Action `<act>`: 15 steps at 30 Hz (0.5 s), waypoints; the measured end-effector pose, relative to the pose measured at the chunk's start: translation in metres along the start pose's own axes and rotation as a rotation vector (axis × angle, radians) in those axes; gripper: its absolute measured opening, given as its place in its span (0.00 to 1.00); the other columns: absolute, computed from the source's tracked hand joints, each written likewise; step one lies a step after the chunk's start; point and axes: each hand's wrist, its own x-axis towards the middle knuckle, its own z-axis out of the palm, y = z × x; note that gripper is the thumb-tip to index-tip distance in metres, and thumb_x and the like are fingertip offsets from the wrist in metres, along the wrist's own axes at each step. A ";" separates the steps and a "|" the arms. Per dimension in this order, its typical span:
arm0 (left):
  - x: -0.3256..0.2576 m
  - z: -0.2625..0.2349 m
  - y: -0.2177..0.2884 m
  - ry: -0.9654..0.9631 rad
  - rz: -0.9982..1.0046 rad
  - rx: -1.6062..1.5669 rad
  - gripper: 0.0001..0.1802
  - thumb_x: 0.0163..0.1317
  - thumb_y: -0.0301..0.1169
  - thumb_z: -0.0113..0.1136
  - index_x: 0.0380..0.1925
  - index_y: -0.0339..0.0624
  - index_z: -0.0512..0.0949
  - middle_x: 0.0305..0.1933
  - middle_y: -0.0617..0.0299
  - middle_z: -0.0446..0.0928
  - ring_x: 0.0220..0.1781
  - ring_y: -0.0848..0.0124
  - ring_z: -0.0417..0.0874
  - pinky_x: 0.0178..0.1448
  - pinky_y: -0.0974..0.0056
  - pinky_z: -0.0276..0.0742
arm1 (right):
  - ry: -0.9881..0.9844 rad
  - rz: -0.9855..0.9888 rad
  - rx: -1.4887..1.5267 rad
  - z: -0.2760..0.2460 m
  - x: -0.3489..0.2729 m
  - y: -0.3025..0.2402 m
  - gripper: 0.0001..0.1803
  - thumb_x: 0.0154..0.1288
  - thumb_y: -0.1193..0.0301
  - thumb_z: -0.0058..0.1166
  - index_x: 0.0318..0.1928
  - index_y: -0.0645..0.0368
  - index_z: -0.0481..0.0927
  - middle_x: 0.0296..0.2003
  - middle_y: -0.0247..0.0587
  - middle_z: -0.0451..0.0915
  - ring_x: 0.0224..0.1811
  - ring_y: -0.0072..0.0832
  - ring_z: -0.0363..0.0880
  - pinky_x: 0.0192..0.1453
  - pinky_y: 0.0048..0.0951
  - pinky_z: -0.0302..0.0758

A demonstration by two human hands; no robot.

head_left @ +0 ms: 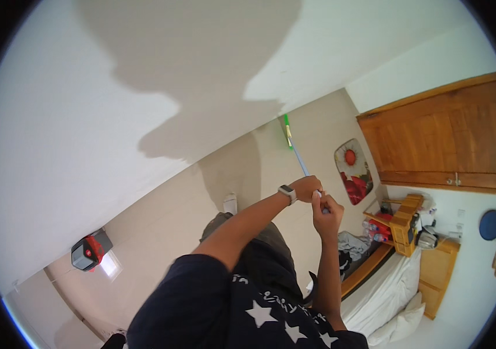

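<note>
A thin pole (295, 152) with a pale blue shaft and a green end section slants up and away over the beige tiled floor (225, 168). My left hand (306, 187), with a white watch on its wrist, is closed around the pole's near end. Just below it, my right hand (326, 214) also grips the pole, fingers curled. What sits at the pole's far tip cannot be made out. My dark star-printed shirt (259, 308) fills the lower middle.
A white wall (85, 116) covers the left and top. A red and grey device (90, 251) sits low left. A flowered mat (352, 171), a wooden door (445, 134), a cluttered wooden shelf (405, 224) and a white-sheeted bed (384, 294) stand at right.
</note>
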 end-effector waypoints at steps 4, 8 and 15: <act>-0.048 -0.019 -0.048 -0.205 -0.284 0.210 0.14 0.46 0.37 0.64 0.13 0.39 0.77 0.22 0.45 0.78 0.28 0.46 0.81 0.34 0.48 0.75 | 0.017 0.213 0.331 0.067 0.006 0.041 0.22 0.71 0.67 0.58 0.19 0.59 0.70 0.15 0.22 0.68 0.20 0.09 0.59 0.24 0.18 0.55; -0.066 -0.026 -0.037 -0.146 -0.321 0.194 0.14 0.45 0.37 0.64 0.14 0.38 0.75 0.21 0.45 0.78 0.27 0.45 0.80 0.33 0.47 0.74 | -0.035 0.209 0.248 0.068 -0.002 0.026 0.23 0.72 0.66 0.57 0.19 0.59 0.69 0.15 0.23 0.68 0.19 0.09 0.60 0.24 0.18 0.55; -0.105 -0.051 0.019 -0.075 -0.403 0.245 0.22 0.58 0.41 0.59 0.11 0.38 0.77 0.20 0.45 0.78 0.25 0.46 0.80 0.34 0.49 0.77 | -0.018 0.293 0.547 0.070 -0.018 -0.011 0.22 0.72 0.68 0.56 0.19 0.59 0.70 0.14 0.25 0.69 0.17 0.09 0.60 0.21 0.18 0.54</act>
